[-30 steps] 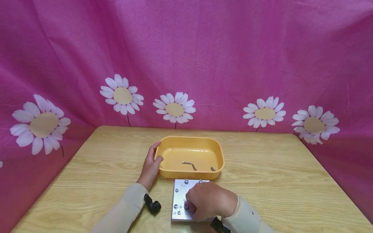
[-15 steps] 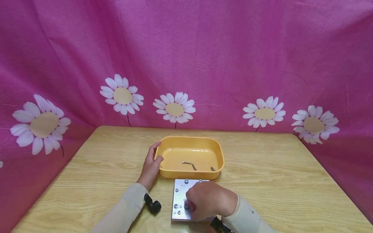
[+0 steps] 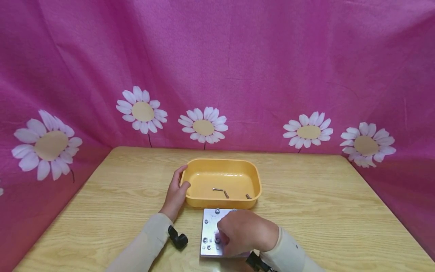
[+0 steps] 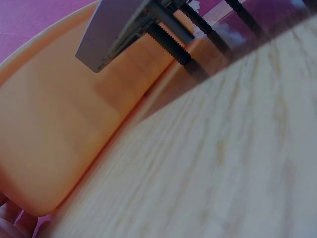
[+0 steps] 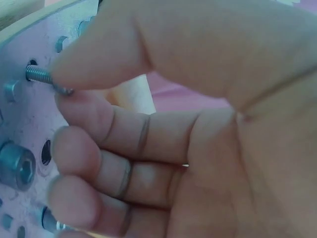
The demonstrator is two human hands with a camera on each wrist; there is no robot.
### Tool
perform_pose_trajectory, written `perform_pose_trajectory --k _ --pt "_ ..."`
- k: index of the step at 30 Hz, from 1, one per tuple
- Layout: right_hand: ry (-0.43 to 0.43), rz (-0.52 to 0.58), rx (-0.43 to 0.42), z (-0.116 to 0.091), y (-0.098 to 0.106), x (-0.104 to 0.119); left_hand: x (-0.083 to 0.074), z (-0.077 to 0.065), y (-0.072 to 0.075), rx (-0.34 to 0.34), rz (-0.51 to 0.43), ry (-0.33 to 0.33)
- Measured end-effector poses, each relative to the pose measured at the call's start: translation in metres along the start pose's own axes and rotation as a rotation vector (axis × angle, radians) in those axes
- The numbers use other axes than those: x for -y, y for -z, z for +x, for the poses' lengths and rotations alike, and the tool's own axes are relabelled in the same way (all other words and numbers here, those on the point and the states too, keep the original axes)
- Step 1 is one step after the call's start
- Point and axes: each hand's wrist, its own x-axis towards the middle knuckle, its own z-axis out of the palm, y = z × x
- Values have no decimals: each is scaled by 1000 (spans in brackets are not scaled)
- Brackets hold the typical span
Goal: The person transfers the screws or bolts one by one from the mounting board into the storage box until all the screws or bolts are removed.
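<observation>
A silver metal plate (image 3: pixel 211 229) with several socket-head screws in it sits near the front of the table. My right hand (image 3: pixel 246 233) is over its right half. In the right wrist view, thumb and index finger pinch a small socket-head screw (image 5: pixel 38 74), its threaded end at a hole in the plate; the other fingers curl beside it. Threaded screw ends (image 4: pixel 169 44) stick out under the plate in the left wrist view. My left hand (image 3: pixel 175 197) grips the left wall of a yellow plastic basin (image 3: pixel 221 204), thumb over the rim and fingers outside.
Inside the basin lie a few loose screws (image 3: pixel 218 189). The basin stands just behind the plate on a wooden table (image 3: pixel 306 196). A pink curtain with white flowers (image 3: pixel 255 75) surrounds the table's back and sides.
</observation>
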Motion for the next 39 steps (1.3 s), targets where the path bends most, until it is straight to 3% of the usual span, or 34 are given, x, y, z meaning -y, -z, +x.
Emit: perform_pose_trajectory --k 17,39 --pt "96 -45 -118 -7 4 -1 -1 0 1 -4 13 -15" --pt "145 18 -183 -15 10 -7 2 1 0 -13 8 -1"
